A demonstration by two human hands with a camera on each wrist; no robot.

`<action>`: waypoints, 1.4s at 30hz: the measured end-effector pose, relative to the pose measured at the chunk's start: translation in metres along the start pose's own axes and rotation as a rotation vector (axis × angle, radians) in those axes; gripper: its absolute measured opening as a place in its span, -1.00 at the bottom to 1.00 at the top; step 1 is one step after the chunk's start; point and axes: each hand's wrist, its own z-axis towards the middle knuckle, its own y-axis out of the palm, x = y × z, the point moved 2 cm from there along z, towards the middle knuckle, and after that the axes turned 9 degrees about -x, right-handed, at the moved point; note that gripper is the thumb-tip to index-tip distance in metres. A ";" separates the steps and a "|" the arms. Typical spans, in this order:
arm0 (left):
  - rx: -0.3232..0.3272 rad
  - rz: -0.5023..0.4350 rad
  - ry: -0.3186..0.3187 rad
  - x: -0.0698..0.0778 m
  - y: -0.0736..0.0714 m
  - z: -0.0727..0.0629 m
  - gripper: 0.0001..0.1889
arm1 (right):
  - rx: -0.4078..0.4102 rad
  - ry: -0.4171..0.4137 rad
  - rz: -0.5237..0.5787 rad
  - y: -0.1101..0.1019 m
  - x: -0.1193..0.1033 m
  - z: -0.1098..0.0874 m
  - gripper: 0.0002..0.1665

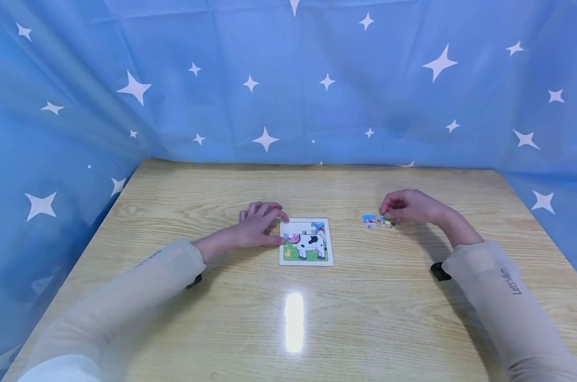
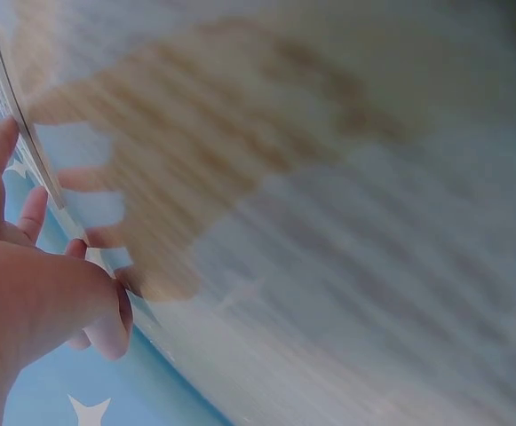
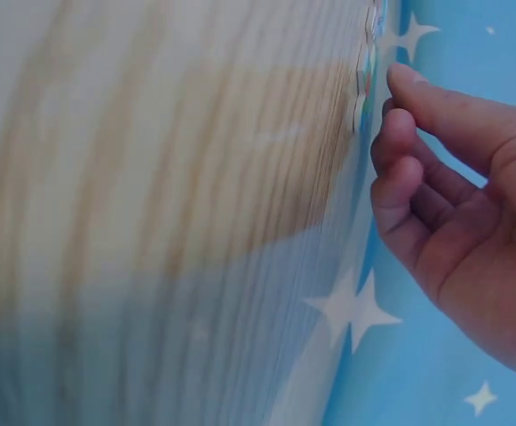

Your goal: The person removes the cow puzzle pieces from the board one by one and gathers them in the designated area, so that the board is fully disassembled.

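A square jigsaw puzzle board [image 1: 306, 263] with a cow picture lies on the table; its upper left part shows a pale bare patch. My left hand [image 1: 259, 227] is at the board's left side, fingers spread, thumb at the left edge and index finger near the top left corner. In the left wrist view, the board [image 2: 22, 115] appears edge-on by the fingertips. To the right, several loose puzzle pieces [image 1: 369, 220] lie in a cluster. Over them is my right hand [image 1: 410, 206], fingers loosely bent. The right wrist view shows the pieces [image 3: 361, 98] beside the fingertips, with no held piece visible.
The wooden table [image 1: 374, 313] extends around the board and pieces. A blue curtain [image 1: 288, 106] with white stars hangs along the back and sides. Glare marks the tabletop in front of the board.
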 end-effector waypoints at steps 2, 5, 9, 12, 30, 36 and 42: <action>-0.002 -0.001 -0.003 0.000 0.000 0.000 -0.43 | 0.000 -0.015 0.001 0.001 -0.001 0.002 -0.92; -0.003 -0.003 -0.004 0.000 0.000 0.000 -0.43 | -0.008 -0.031 0.017 0.004 -0.006 0.005 -0.91; 0.004 -0.002 0.001 0.000 -0.001 0.001 -0.44 | -0.017 -0.040 0.033 0.008 -0.013 0.007 -0.90; 0.007 -0.003 0.005 -0.001 -0.001 0.001 -0.44 | -0.032 -0.057 0.044 0.010 -0.018 0.009 -0.90; 0.000 -0.001 0.018 0.001 -0.003 0.000 -0.45 | -0.114 -0.128 -0.062 0.024 -0.054 0.025 -0.88; -0.010 -0.009 0.010 -0.001 -0.002 0.001 -0.43 | -0.127 -0.157 -0.084 0.029 -0.063 0.029 -0.89; -0.006 -0.003 -0.001 -0.001 -0.002 -0.001 -0.44 | -0.134 -0.186 -0.086 0.035 -0.070 0.037 -0.90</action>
